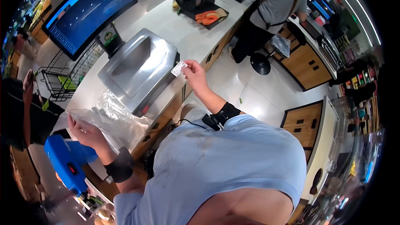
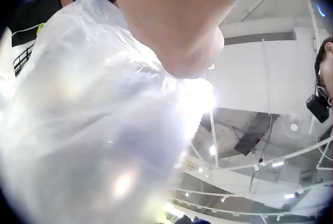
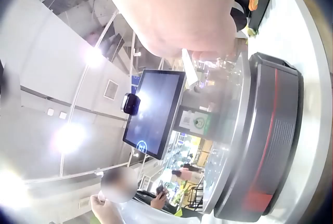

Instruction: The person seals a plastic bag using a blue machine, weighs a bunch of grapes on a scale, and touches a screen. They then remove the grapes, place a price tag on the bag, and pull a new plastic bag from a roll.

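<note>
My right hand [image 1: 194, 75] pinches a small white printed label [image 1: 179, 68] between thumb and fingers, near the edge of a steel-topped scale [image 1: 162, 52]. In the right wrist view the label [image 3: 189, 69] shows nearly edge-on below the hand [image 3: 182, 21]. My left hand [image 1: 88, 135] holds a clear plastic bag [image 1: 121, 116] by its gathered upper end. The bag lies on the counter beside the scale and fills much of the left wrist view, bulging and blurred [image 2: 99, 130]. I cannot tell what is inside it.
A blue machine [image 1: 66, 162] with a red display stands close to my left hand. Beyond the scale are a monitor [image 1: 91, 14] and a wire cart [image 1: 62, 73]. Orange gloves [image 1: 208, 16] lie farther along the white counter [image 1: 160, 23]. Another person [image 1: 277, 4] stands behind it.
</note>
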A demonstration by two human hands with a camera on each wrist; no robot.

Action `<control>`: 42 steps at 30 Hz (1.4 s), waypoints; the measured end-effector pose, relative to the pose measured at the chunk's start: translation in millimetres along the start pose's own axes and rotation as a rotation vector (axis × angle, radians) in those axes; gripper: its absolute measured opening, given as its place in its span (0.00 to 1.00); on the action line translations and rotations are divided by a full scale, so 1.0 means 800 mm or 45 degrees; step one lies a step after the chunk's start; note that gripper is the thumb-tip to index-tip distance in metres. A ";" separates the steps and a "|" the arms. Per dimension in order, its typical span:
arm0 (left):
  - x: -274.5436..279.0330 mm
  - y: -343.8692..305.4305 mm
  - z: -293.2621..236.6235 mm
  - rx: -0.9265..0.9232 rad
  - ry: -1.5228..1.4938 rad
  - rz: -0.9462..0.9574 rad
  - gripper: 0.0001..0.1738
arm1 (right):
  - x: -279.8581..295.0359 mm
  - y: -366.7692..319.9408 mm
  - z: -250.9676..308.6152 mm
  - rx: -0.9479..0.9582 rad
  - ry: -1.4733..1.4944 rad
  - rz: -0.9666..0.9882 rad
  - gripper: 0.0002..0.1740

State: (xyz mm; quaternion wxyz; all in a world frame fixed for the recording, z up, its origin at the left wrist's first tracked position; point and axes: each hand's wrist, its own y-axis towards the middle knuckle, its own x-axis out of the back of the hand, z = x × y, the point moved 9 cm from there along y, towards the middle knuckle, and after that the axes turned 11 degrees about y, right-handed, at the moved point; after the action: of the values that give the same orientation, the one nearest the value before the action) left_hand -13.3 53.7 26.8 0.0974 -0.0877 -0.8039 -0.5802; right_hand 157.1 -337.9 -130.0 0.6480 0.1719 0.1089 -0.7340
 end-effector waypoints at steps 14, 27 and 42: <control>-0.058 -0.015 -0.040 0.424 0.072 0.611 0.24 | -0.132 -0.065 0.102 0.645 -0.376 0.427 0.47; -0.042 -0.031 -0.043 0.524 -0.075 0.717 0.13 | -0.317 -0.114 0.054 0.766 -0.595 0.799 0.46; -0.065 -0.160 0.011 0.851 -0.279 1.708 0.15 | -0.278 -0.051 0.084 1.066 -0.680 0.567 0.38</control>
State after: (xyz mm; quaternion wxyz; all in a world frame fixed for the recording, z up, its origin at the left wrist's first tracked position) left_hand 3.7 20.6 -106.8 0.3705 -0.5809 -0.7164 -0.1100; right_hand 131.6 -154.6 16.9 0.6689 0.2419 -0.4002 -0.5778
